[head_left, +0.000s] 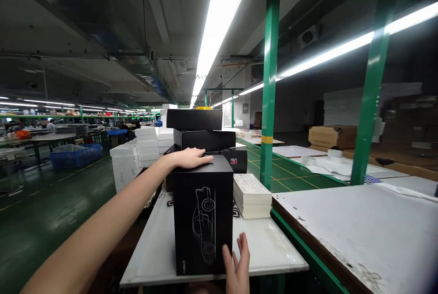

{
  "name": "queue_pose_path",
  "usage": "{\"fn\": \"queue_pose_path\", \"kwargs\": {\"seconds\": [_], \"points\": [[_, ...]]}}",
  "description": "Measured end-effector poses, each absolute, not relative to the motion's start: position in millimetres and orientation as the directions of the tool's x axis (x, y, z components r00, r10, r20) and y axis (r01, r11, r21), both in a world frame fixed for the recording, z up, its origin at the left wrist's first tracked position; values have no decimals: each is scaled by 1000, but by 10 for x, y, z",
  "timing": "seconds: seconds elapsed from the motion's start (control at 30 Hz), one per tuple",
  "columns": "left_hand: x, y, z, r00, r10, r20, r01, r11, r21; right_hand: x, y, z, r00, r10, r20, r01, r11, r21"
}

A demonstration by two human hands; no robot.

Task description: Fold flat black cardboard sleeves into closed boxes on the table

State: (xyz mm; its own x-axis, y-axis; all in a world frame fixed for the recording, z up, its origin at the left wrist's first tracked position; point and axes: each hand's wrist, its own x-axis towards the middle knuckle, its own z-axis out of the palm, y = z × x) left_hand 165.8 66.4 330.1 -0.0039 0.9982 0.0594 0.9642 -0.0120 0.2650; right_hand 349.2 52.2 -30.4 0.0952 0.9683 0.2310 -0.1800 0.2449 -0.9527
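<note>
A black box [186, 221] with a line drawing of a car on its front stands on end at the near edge of a white tabletop [263, 239]. My left hand [193, 158] lies flat on top of the box, fingers stretched out. Low at the box's right side is my right hand [237, 264], its fingers apart and the thumb by the lower right corner of the box. Behind the box, more black boxes [205, 140] are stacked. To its right sits a thick stack of printed sheets [255, 198].
White boxes [147, 141] are piled behind on the left. A green post [270, 79] rises on the right, beside a long white-topped table [362, 225]. A cardboard carton [331, 136] stands farther right. On the left floor is a blue crate [77, 155].
</note>
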Motion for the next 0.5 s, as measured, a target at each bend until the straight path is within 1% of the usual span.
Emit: {"fn": "queue_pose_path", "kwargs": {"seconds": [0.03,0.13,0.2,0.27,0.33,0.37,0.4,0.43,0.47,0.5], "points": [[1707,712,3303,10,1000,28,968,-17,251,3435,465,-477,111,972,208,-167,224,-960],[1705,704,3283,19,999,27,963,-25,268,3389,480,-784,86,985,147,-204,162,-965],[1581,552,3269,-5,998,65,956,-14,292,3458,560,-845,28,994,102,-263,105,-959],[1370,318,3245,-47,990,134,936,-4,352,3540,608,-818,-23,999,44,-321,35,-946],[1089,45,3176,-96,974,207,892,-9,453,3558,588,-715,-81,996,-39,-376,-67,-924],[932,-101,3109,-125,964,236,855,-16,518,3527,554,-638,-129,988,-80,-398,-126,-909],[771,-257,3011,-183,949,259,793,-13,609,3469,511,-549,-198,974,-108,-416,-183,-891],[617,-426,2882,-268,923,278,709,-7,705,3385,462,-451,-284,952,-111,-429,-230,-873],[479,-609,2720,-375,885,277,594,0,804,3283,413,-349,-365,927,-81,-441,-249,-862],[368,-807,2532,-555,794,249,404,-5,915,3172,364,-249,-422,906,-22,-463,-236,-854]]}}
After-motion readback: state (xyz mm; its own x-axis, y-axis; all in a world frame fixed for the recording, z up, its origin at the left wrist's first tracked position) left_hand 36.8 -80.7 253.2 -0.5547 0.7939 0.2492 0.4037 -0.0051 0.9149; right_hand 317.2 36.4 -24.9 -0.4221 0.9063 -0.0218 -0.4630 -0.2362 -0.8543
